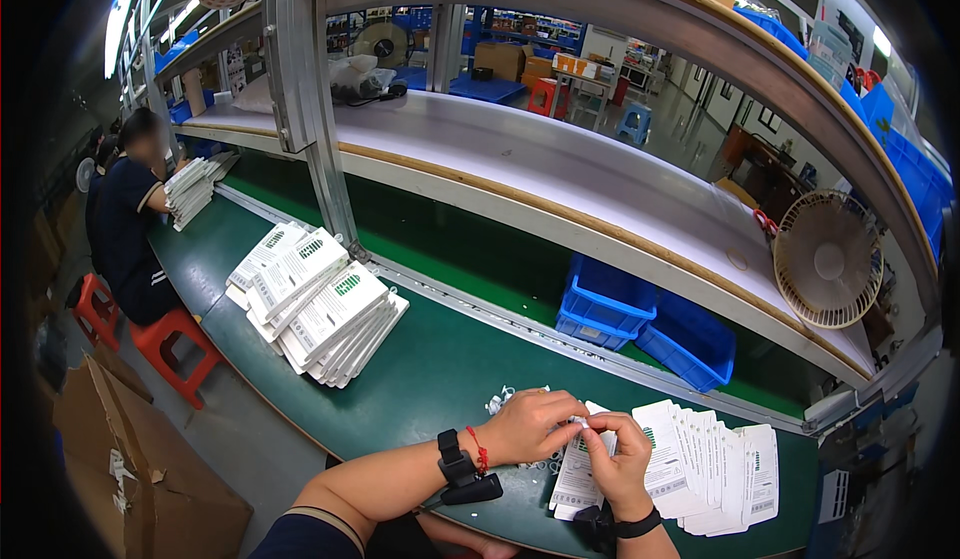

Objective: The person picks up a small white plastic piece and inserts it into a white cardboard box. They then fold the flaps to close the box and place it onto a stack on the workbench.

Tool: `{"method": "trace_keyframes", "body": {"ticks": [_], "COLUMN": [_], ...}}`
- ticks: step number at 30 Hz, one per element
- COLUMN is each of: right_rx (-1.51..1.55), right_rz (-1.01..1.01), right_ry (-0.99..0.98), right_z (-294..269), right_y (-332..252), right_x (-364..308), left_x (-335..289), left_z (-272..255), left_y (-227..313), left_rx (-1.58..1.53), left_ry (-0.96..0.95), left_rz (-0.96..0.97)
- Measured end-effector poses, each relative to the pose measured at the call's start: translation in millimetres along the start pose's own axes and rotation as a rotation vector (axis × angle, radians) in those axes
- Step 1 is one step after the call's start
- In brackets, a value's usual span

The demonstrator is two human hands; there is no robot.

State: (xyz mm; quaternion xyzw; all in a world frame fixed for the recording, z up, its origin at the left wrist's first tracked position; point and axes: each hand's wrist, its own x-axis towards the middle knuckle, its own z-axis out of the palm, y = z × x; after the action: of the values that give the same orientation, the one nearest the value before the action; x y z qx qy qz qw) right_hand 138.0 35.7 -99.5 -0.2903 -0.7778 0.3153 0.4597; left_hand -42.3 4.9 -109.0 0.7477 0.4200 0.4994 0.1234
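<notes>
Left hand point(535, 426), right hand point(622, 464): fingertips pinched on small white piece point(582, 422) above flat white carton point(572, 484); uneven tug could drop it; sideways nudge could scatter fanned cartons point(700, 464).

Stack of flat white rectangular packages point(330, 314), left side of the dark green counter point(440, 364): bold green lettering, grey panel of small marks, fine dark lines of print. Fanned row of flat white rectangular packages point(762, 474), right side: green print on the outermost face, small dark print on the others. Single flat white package point(570, 484), partly under the right hand point(621, 462): green print, grey marked band. Finest print illegible.
</notes>
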Motion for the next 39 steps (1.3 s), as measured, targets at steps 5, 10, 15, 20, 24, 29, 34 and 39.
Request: {"method": "trace_keyframes", "body": {"ticks": [5, 10, 15, 20, 24, 29, 34, 39], "right_rx": [-0.018, 0.017, 0.019, 0.065, 0.045, 0.018, -0.003, -0.003], "right_rz": [-0.028, 0.071, 0.074, 0.065, 0.065, 0.066, 0.056, 0.067], "right_ry": [0.015, 0.068, 0.034, 0.013, 0.013, 0.015, 0.007, 0.017], "right_z": [1.2, 3.4, 2.6, 3.3, 3.1, 2.4, 2.0, 2.7], "right_y": [2.1, 1.5, 4.8, 4.1, 2.7, 2.3, 5.7, 5.6], "right_x": [-1.3, -1.9, -2.8, -2.0, -1.5, -1.6, -2.4, -2.3], "left_x": [0.1, 0.5, 0.0, 0.3, 0.5, 0.3, 0.0, 0.9], "left_z": [0.1, 0.9, 2.1, 1.9, 2.1, 2.0, 1.3, -0.2], "left_y": [0.8, 2.6, 0.6, 0.0, -0.2, -0.9, -1.0, 4.6], "left_rx": [0.002, -0.004, 0.01, -0.002, 0.021, 0.027, 0.033, 0.02], "left_ry": [-0.012, -0.003, 0.01, 0.018, 0.037, 0.053, 0.027, 0.045], "left_rz": [-0.005, 0.02, 0.039, 0.037, 0.017, 0.016, 0.013, 0.004]}}
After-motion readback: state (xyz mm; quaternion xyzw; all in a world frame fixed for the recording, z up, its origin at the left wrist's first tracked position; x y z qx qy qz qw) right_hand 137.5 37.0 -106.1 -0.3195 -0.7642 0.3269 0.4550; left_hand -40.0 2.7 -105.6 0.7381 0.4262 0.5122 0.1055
